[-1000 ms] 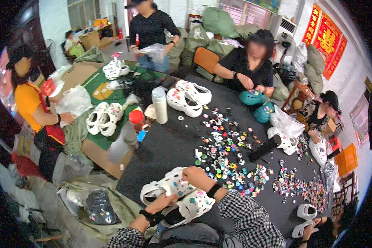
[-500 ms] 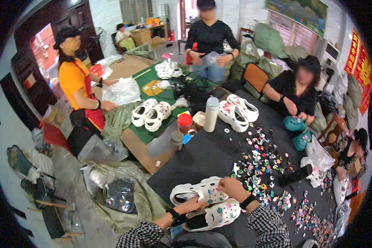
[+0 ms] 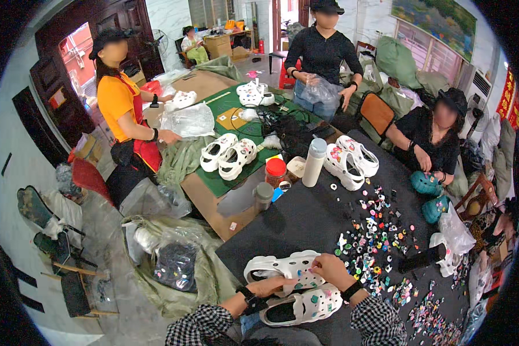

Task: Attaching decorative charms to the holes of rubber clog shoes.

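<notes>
Two white clogs lie side by side at the near edge of the black table. My left hand grips the side of the far clog, its fingers reaching over the inner edge between the two shoes. At the toe of that same clog, my right hand has its fingertips pinched together over a small pink shoe charm, pressed against the perforated top. The charm is mostly covered by the fingers. Beside my hands, the near clog carries several coloured charms on its toe.
Loose colourful charms spread over the table's right side. A white bottle, a red-lidded jar and another pair of white clogs stand farther back. Co-workers surround the table; one handles teal clogs. An open sack sits at left.
The whole view has shifted, with the scene sliding rightward. My hands stay on the far clog. The co-worker in orange now has a hand by a white clog at the back.
</notes>
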Demonstrator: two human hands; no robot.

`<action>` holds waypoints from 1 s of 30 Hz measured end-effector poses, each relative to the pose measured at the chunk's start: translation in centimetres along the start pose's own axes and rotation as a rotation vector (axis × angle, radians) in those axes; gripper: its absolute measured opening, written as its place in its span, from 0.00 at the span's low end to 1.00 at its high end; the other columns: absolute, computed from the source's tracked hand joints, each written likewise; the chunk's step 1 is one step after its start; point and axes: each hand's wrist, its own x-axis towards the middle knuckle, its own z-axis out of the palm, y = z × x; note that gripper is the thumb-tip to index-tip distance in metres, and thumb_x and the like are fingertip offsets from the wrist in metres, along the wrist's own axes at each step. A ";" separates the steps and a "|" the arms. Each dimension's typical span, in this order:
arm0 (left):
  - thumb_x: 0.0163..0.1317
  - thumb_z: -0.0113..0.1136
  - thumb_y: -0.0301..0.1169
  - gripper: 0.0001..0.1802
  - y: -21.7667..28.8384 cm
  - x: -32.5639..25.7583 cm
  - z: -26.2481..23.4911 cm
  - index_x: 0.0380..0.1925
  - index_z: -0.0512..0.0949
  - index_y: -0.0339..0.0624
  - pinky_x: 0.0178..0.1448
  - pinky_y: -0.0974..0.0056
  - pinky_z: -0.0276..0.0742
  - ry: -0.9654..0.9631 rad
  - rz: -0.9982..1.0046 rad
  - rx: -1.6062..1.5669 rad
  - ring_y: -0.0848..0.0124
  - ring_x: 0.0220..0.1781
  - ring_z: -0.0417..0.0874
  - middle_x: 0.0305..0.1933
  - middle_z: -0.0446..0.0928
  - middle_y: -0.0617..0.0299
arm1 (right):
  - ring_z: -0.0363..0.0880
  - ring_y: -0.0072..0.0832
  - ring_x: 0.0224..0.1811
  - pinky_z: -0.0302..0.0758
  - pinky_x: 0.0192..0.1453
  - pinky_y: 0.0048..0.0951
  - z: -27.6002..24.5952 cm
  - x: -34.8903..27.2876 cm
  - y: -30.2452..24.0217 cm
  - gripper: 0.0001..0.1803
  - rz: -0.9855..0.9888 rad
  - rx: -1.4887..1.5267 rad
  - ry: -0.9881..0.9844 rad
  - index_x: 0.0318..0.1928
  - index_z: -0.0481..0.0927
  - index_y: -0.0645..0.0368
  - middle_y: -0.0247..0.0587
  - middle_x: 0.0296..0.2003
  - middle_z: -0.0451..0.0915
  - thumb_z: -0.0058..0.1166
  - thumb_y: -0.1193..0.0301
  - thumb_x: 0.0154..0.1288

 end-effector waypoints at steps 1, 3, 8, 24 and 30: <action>0.62 0.57 0.53 0.36 0.3 -0.2 0.2 0.61 0.67 0.40 0.56 0.64 0.67 -0.017 0.030 0.025 0.70 0.56 0.70 0.59 0.69 0.63 | 0.80 0.43 0.33 0.76 0.39 0.40 -0.1 -0.1 0.1 0.10 0.041 0.038 -0.045 0.30 0.82 0.59 0.46 0.29 0.80 0.61 0.65 0.54; 0.63 0.56 0.52 0.34 -3.5 2.3 -1.4 0.62 0.67 0.40 0.57 0.63 0.66 -0.030 0.059 -0.156 0.69 0.57 0.70 0.60 0.69 0.63 | 0.80 0.42 0.33 0.76 0.39 0.39 -0.1 0.1 -0.1 0.10 0.080 0.073 -0.093 0.30 0.82 0.59 0.46 0.29 0.81 0.61 0.64 0.54; 0.66 0.56 0.44 0.29 -4.9 3.6 -1.3 0.62 0.66 0.42 0.60 0.67 0.69 -0.028 0.099 -0.487 0.70 0.57 0.74 0.59 0.73 0.61 | 0.80 0.42 0.33 0.76 0.37 0.39 0.1 0.0 -0.4 0.11 0.056 0.003 -0.074 0.31 0.82 0.60 0.47 0.30 0.81 0.61 0.64 0.55; 0.66 0.54 0.36 0.20 -0.5 0.0 0.8 0.57 0.73 0.43 0.54 0.70 0.70 -0.005 -0.023 0.027 0.75 0.52 0.74 0.56 0.75 0.67 | 0.80 0.40 0.30 0.76 0.36 0.38 -0.5 -0.7 -0.4 0.10 -0.006 0.086 -0.104 0.30 0.81 0.61 0.46 0.27 0.80 0.62 0.66 0.55; 0.61 0.62 0.33 0.20 -7.0 5.1 -3.9 0.52 0.75 0.39 0.55 0.65 0.72 -0.027 0.156 0.361 0.72 0.52 0.77 0.51 0.79 0.63 | 0.79 0.45 0.33 0.75 0.38 0.42 0.0 -0.9 -0.7 0.10 -0.011 0.119 -0.051 0.30 0.79 0.60 0.48 0.29 0.80 0.60 0.66 0.55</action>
